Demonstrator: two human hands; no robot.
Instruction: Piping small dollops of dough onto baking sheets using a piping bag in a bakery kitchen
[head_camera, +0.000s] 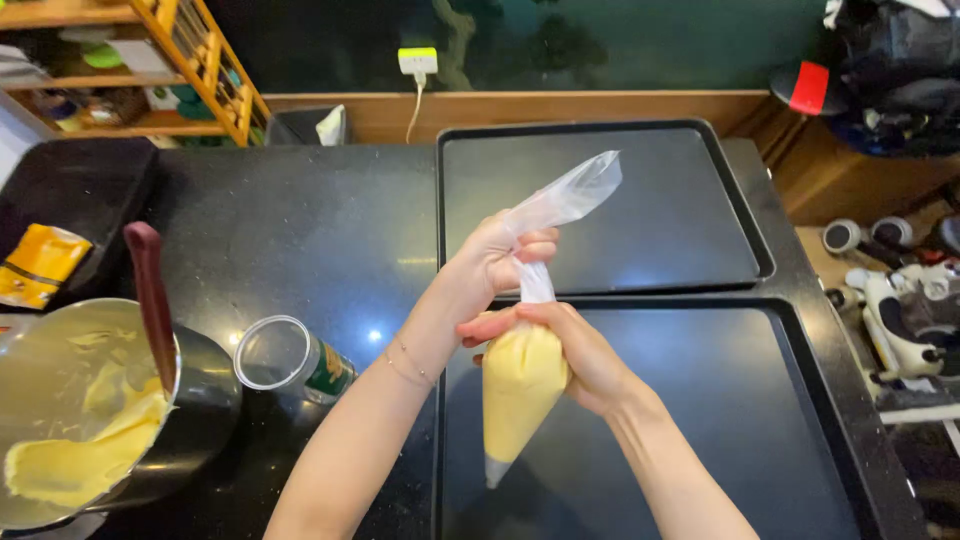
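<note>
A clear piping bag (522, 385) filled with pale yellow batter hangs tip-down over the near black baking tray (740, 400). My right hand (580, 350) wraps around the full part of the bag just under its twisted neck. My left hand (500, 252) pinches the empty plastic top of the bag above the twist, and the loose end sticks up to the right. The bag's nozzle tip points at the tray without touching it.
A second black baking tray (690, 215) lies behind the near one. At the left, a metal bowl (200, 410) holds yellow batter and a dark-handled spatula (152, 300). A glass jar (290, 360) lies beside the bowl. A wooden shelf (190, 60) stands at the back left.
</note>
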